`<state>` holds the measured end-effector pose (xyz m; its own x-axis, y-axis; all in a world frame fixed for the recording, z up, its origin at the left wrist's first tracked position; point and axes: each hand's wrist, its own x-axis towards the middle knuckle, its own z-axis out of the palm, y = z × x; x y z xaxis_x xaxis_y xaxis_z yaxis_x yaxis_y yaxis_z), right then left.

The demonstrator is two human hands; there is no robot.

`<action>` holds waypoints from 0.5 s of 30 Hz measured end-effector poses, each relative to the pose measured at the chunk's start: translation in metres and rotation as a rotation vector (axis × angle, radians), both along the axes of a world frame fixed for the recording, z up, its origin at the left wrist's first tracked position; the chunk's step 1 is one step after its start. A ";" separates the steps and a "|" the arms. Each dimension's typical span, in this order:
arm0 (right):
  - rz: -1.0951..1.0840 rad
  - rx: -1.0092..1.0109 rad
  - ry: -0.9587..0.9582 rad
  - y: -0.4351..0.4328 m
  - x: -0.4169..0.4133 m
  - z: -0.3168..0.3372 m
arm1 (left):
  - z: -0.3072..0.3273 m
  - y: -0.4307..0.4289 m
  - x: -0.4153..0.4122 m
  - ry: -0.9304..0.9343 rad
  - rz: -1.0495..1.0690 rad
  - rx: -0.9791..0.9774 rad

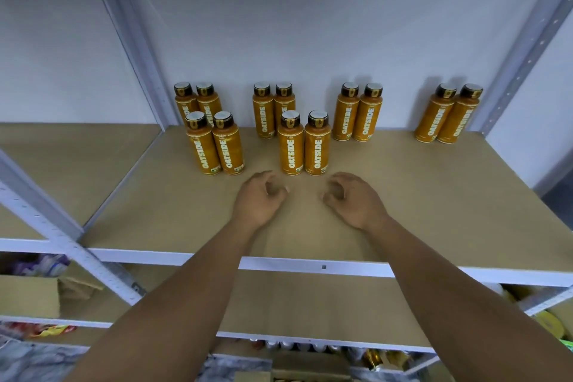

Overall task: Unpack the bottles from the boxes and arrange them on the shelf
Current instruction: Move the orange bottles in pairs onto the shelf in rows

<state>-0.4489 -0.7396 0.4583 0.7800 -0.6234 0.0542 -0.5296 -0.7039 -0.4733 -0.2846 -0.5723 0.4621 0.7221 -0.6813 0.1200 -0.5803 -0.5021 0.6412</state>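
Several orange bottles with dark caps stand upright on the brown shelf board [434, 195], in pairs along the back wall. Two pairs stand further forward: one at the left [214, 146] and one at the middle [304, 146]. A lone pair [446, 115] stands at the back right. My left hand [260, 195] and my right hand [353, 195] hover over the board just in front of the middle front pair. Their fingers are loosely curled, hold nothing and touch no bottle.
Grey metal uprights [136, 40] frame the shelf on both sides. A white front rail [310, 267] edges the board. Lower shelves hold a cardboard box [31, 295] and packaged goods. An open carton [310, 372] lies below at the bottom edge.
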 end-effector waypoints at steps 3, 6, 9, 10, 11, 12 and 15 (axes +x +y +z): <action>0.059 -0.085 0.122 0.012 -0.018 -0.005 | -0.005 0.013 -0.018 -0.127 -0.105 0.099; 0.089 -0.137 0.177 0.023 -0.035 -0.010 | -0.013 0.025 -0.038 -0.193 -0.125 0.136; 0.108 -0.169 0.197 0.033 -0.049 -0.014 | -0.017 0.037 -0.064 -0.275 -0.100 0.135; 0.115 -0.179 0.199 0.037 -0.054 -0.015 | -0.020 0.042 -0.074 -0.307 -0.091 0.119; 0.120 -0.188 0.195 0.043 -0.060 -0.016 | -0.024 0.046 -0.085 -0.352 -0.079 0.093; 0.119 -0.205 0.173 0.051 -0.067 -0.019 | -0.031 0.051 -0.095 -0.412 -0.060 0.050; 0.106 -0.344 -0.042 0.079 -0.094 -0.029 | -0.050 0.065 -0.124 -0.510 0.001 -0.038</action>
